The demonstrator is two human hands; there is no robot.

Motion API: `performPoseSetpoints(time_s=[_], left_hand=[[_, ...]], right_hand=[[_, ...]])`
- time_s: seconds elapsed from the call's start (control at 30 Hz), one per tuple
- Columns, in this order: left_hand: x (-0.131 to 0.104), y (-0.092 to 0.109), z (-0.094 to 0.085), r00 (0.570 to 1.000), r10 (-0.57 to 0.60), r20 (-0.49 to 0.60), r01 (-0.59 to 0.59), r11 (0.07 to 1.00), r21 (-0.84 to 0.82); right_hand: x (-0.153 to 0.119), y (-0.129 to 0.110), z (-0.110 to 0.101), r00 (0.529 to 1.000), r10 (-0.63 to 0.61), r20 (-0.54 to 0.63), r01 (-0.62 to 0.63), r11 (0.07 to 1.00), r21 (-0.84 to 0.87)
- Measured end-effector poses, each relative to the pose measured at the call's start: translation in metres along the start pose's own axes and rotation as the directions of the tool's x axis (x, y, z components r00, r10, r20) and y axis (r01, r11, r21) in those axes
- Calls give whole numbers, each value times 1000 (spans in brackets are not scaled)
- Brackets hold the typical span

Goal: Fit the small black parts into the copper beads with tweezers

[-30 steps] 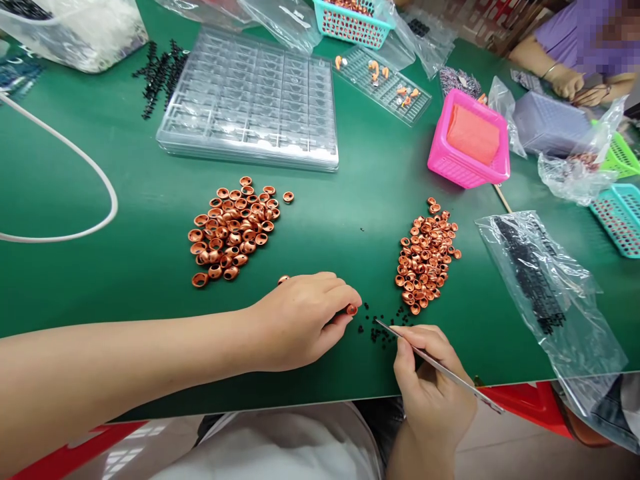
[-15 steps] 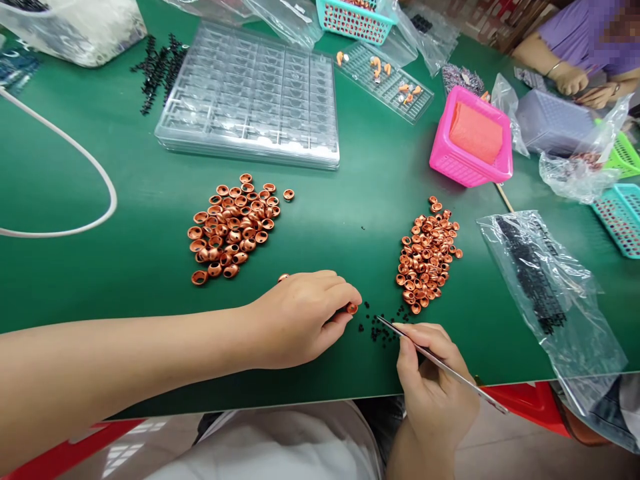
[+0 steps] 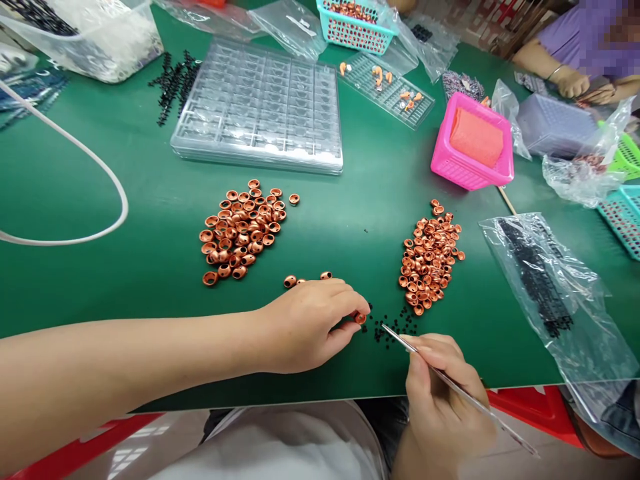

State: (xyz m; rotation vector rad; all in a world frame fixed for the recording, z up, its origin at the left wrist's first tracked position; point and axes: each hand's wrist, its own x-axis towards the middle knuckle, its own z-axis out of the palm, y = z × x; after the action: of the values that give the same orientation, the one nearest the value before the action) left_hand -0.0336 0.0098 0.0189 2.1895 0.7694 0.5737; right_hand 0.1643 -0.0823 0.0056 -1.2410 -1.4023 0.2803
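- On the green desk (image 3: 340,220), a plastic bag (image 3: 285,30) beyond the clear trays (image 3: 260,107) is showing small dark marks, too tiny to read.
- Left hand (image 3: 313,327): the grip is closing on one copper cup (image 3: 360,318), pinching it between thumb and fingertips; the cup is sticking out at the fingertips, its hollow partly showing.
- Right hand (image 3: 447,393): the grip is closing around the tweezers (image 3: 465,393), whose tip is pointing at the black bits (image 3: 395,330), just beside the cup and apart from it. Whether the tip is touching a bit, I cannot tell.
- A few loose cups (image 3: 290,281) are lying just beyond the left hand, partly hidden by it.
- The left pile (image 3: 243,230) of cups is sitting between that hand and the clear trays; the right pile (image 3: 430,260) is sitting beyond the black bits.
- The pink basket (image 3: 460,175) is holding an orange cloth (image 3: 477,137), and a clear bag (image 3: 575,300) nearer the edge is holding black parts.
- A white cord (image 3: 113,177) is curving over the left side.
- Across the desk, a co-worker (image 3: 575,83) in purple is bringing both hands close together.
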Motion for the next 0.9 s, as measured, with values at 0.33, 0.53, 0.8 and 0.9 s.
performPoseSetpoints(time_s=[0.33,0.53,0.8,0.9], left_hand=[[5,4,-4,997,10,76,-4,997,-81],[5,5,-5,995,-8,95,16,996,-84],[5,3,-4,996,11,91,-3,996,-92],[5,3,-4,995,13,102,-4,996,-90]], right_hand=[[-4,0,3,988,-18,152,17,1000,8],[-5,-2,3,983,16,180,-12,1000,-24],[-4,-4,4,980,-1,197,9,999,-43],[-3,-4,3,978,-3,207,13,999,-49]])
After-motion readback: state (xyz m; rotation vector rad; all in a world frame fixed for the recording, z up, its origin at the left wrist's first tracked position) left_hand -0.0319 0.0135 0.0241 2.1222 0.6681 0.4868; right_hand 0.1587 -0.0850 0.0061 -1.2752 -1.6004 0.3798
